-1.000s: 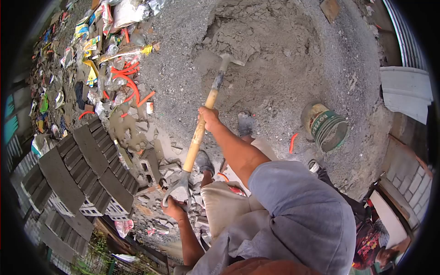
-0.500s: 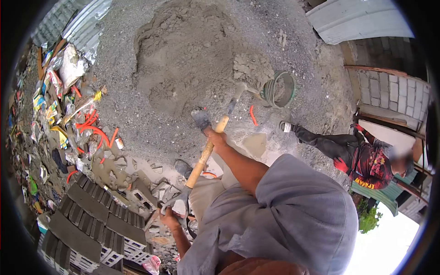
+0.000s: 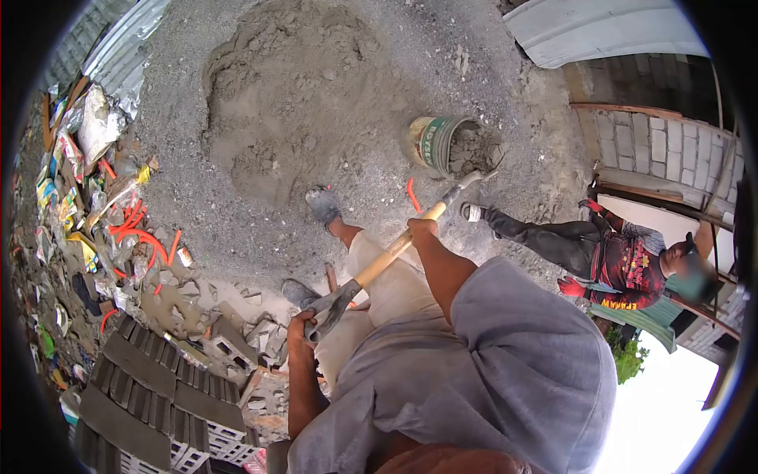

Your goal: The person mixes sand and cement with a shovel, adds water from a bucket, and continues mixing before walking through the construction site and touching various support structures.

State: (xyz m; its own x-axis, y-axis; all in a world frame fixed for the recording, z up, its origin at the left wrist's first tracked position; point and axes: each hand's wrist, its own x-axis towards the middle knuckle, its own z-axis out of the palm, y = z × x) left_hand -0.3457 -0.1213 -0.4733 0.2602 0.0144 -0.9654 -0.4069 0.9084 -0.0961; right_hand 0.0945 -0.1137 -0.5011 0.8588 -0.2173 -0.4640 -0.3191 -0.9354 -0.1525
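Observation:
A shovel (image 3: 385, 258) with a wooden shaft slants across the view in front of my legs. My left hand (image 3: 299, 326) is closed around its grip end. Farther along, my right hand (image 3: 422, 228) is wrapped around the shaft. The shovel's blade lies at the mouth of a green and white bucket (image 3: 432, 144), which is tilted with its opening to the right. Grey wet mix (image 3: 475, 148) shows inside the bucket. Behind it spreads a large heap of grey mix (image 3: 300, 110) on the ground.
A co-worker (image 3: 624, 261) in dark trousers and red gloves stands at the right. Rubbish and orange pipe pieces (image 3: 150, 241) litter the left side. Concrete blocks (image 3: 134, 399) are stacked at the lower left. A block wall (image 3: 655, 150) and metal sheets (image 3: 600, 31) border the right.
The shovel's blade has swung right from the mix beside the bucket to its mouth. Mix now shows inside the bucket, which has turned. Both hands have kept their grip.

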